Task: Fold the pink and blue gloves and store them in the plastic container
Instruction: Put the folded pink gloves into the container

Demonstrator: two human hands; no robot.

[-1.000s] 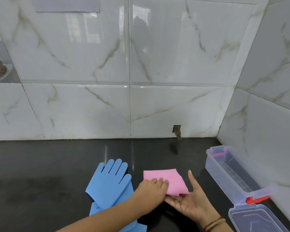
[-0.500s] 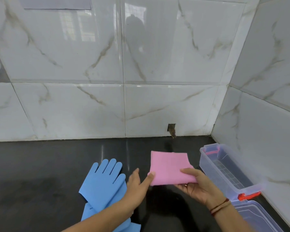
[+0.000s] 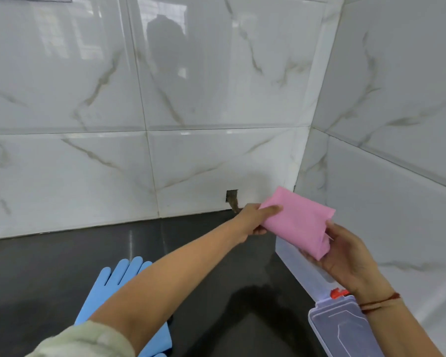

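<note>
The blue gloves [image 3: 108, 295] have stayed flat on the black counter [image 3: 49, 274], partly under the left arm, with lots of bare room to their left. Since a moment ago the folded pink gloves [image 3: 298, 222] have come up higher, over the clear plastic container [image 3: 294, 261] by the wall. The left hand [image 3: 255, 220] pinches one end, the right hand [image 3: 345, 256] grips the other, though its fingers are mostly hidden.

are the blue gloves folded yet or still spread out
Spread out: the blue gloves lie flat on the counter, fingers extended, partly under the left arm.
</note>
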